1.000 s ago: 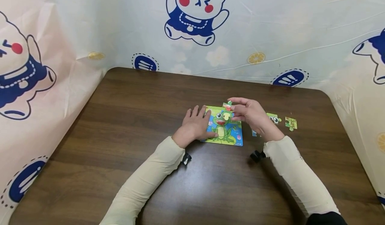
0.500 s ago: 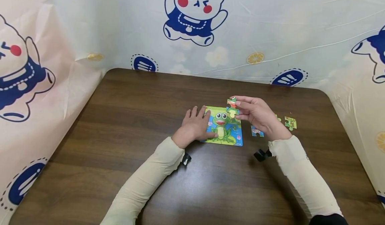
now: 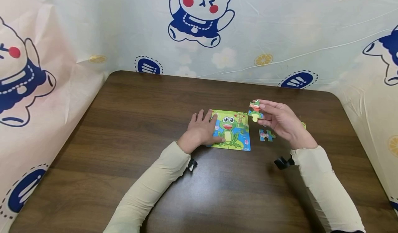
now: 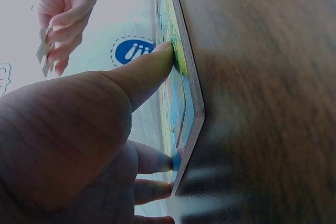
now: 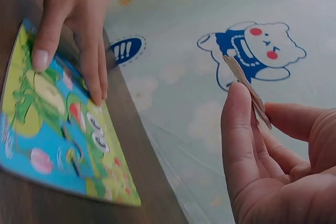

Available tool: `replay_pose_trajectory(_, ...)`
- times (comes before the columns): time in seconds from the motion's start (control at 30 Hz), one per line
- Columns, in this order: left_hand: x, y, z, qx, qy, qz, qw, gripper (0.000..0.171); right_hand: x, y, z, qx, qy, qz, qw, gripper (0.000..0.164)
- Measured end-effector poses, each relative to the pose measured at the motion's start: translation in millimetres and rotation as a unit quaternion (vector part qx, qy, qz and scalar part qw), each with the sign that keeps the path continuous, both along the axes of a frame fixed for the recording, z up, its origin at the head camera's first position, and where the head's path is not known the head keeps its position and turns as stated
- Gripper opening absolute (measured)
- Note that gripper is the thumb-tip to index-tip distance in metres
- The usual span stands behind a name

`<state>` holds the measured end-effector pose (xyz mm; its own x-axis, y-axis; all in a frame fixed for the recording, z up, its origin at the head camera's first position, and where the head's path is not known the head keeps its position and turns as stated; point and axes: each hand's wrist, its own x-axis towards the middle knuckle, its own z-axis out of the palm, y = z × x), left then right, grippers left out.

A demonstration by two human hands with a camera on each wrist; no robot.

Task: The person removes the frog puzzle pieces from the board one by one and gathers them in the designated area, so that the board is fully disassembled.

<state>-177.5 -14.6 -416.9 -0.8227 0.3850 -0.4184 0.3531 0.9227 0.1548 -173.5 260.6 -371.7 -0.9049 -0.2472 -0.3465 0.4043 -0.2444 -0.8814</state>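
Note:
A square frog picture board (image 3: pixel 231 129) lies on the dark wooden table, green and blue with a smiling frog. My left hand (image 3: pixel 200 131) rests on its left side with fingers spread, the thumb lying over the lower left of the picture. In the left wrist view the thumb tip touches the board's face. To the right of the board, my right hand (image 3: pixel 280 120) pinches a frog puzzle piece (image 3: pixel 255 114) between thumb and fingers. A red mouth and a pale belly show on that piece. The right wrist view has the held piece (image 5: pixel 245 83) edge-on, in front of the curtain.
Blue and pink puzzle pieces (image 3: pixel 266 135) lie on the table right of the board. A yellow-green piece (image 3: pixel 304 125) shows partly behind the right hand. A patterned curtain (image 3: pixel 280 22) hangs around the table (image 3: pixel 140 98). Small black devices (image 3: pixel 283 162) are strapped at both wrists.
My right hand has moved right, away from over the board, carrying the puzzle piece. The board's upper right is uncovered now, and so are the pieces beside it. The left hand stays put.

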Motion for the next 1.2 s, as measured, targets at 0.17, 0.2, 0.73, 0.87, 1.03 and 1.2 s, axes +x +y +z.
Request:
replay_pose_trajectory(0.17,0.8,0.5,-0.5,0.0,0.0,0.002,1.0,0.1,7.7,19.1,-0.7,-0.005,0.003,-0.002,1.0,0.019)
replay_pose_trajectory(0.2,0.9,0.7,-0.3,0.0,0.0,0.002,1.0,0.1,8.9,23.1,-0.6,-0.007,0.002,-0.005,1.0,0.019)
replay_pose_trajectory(0.73,0.4,0.7,0.3,0.0,-0.002,0.0,1.0,0.1,28.5,78.0,-0.2,-0.055,-0.002,-0.022,0.998,0.026)
replay_pose_trajectory(0.87,0.0,0.1,-0.9,0.0,-0.006,0.002,1.0,0.1,29.5,86.8,-0.2,-0.069,0.005,-0.02,0.997,0.028)
replay_pose_trajectory(1.03,0.2,-0.5,-2.0,0.0,-0.008,0.002,1.0,0.101,30.5,96.4,2.2,-0.076,0.004,-0.024,0.997,0.029)
replay_pose_trajectory(1.2,-0.1,0.1,-1.3,0.003,-0.003,0.0,1.0,0.101,32.8,104.8,6.0,-0.077,0.0,-0.037,0.996,0.029)
